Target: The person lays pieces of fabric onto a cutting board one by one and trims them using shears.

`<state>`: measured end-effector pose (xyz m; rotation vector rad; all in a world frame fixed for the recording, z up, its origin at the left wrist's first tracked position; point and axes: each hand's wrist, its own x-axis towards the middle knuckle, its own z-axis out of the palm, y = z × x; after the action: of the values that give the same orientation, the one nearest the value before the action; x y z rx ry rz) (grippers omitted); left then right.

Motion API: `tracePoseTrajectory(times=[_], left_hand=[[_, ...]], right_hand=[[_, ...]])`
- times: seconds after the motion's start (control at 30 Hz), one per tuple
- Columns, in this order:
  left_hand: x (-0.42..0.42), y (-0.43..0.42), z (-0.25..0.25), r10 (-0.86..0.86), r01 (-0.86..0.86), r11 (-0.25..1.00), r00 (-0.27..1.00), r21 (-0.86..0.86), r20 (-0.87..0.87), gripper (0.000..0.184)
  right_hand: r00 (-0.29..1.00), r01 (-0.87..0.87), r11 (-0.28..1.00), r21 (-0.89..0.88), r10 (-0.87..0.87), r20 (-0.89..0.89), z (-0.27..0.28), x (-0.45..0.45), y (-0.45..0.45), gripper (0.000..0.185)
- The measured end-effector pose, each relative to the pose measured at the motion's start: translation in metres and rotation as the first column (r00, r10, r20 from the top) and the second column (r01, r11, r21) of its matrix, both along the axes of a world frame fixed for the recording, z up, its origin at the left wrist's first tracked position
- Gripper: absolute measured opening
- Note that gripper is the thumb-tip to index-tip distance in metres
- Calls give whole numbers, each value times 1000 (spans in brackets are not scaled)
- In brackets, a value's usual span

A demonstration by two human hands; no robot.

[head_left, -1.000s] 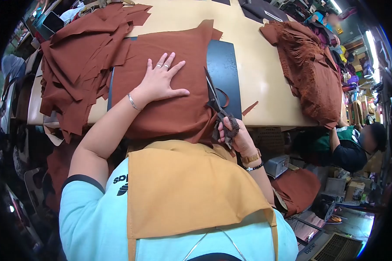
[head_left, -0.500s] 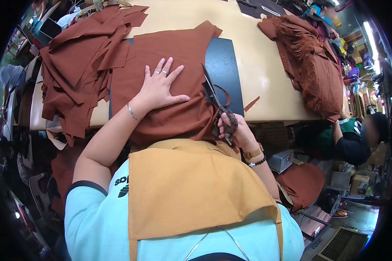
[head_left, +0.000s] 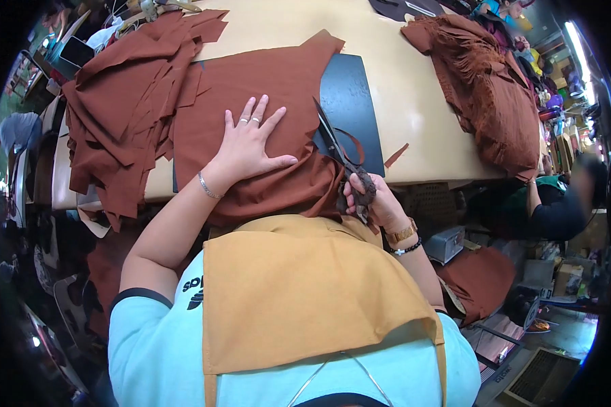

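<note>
A reddish-brown sheet of soft material, leather or cloth (head_left: 251, 74), lies over a dark cutting board (head_left: 352, 88) and bunches up at the table's near edge. My left hand (head_left: 250, 146) rests flat on this sheet with its fingers spread. My right hand (head_left: 380, 203) is closed round the wrapped handles of a pair of scissors (head_left: 330, 136). Their blades point away from me along the sheet's right edge, over the board. Beside the blades curls a narrow brown strip (head_left: 352, 141). Whether the blades are touching the sheet is hard to see.
Several brown pieces (head_left: 125, 102) are heaped at the left. A stack with fringed edges (head_left: 482, 95) hangs over the right side of the cream table (head_left: 414, 129). One small scrap (head_left: 397, 155) lies right of the board. Another person (head_left: 557, 203) is at the far right.
The view has shifted slightly. My left hand has slid a little toward me on the sheet. The scissors stay nearly in place, and the person at right has moved a little.
</note>
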<state>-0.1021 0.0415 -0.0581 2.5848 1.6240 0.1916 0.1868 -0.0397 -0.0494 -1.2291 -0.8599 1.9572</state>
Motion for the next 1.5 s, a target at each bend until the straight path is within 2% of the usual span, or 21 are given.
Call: tracePoseTrajectory(times=[0.27, 0.37, 0.77, 0.87, 1.27, 1.37, 1.47, 1.5], left_hand=[[1, -4, 1, 7, -7, 1000, 1000, -18, 9, 101], [2, -9, 1, 4, -3, 1000, 1000, -6, 14, 102], [6, -22, 2, 18, -18, 1000, 1000, 0, 13, 100], [8, -26, 4, 29, -29, 1000, 1000, -11, 5, 100], [13, -39, 8, 40, -40, 997, 999, -59, -3, 100], [14, -30, 11, 68, -62, 986, 997, -156, 33, 92], [22, 16, 20, 7, -5, 999, 998, -52, 56, 88], [29, 37, 27, 2, -1, 999, 999, -32, 50, 84]], right_hand=[[999, -3, 998, 61, 1, 36, 1, 2, -8, 29], [1000, -20, 999, 30, 20, 5, 0, 3, -5, 29], [1000, 10, 996, 83, -11, 22, -8, -1, -8, 28], [999, -42, 997, 64, 41, 25, -12, 4, -7, 29], [1000, -12, 997, 76, 10, 26, -12, 2, -6, 30], [999, -33, 996, 87, 31, 29, -13, 3, -6, 29], [1000, -15, 996, 84, 14, 4, -15, 3, -7, 29], [997, -79, 994, 80, 76, 33, -13, 6, -6, 29]])
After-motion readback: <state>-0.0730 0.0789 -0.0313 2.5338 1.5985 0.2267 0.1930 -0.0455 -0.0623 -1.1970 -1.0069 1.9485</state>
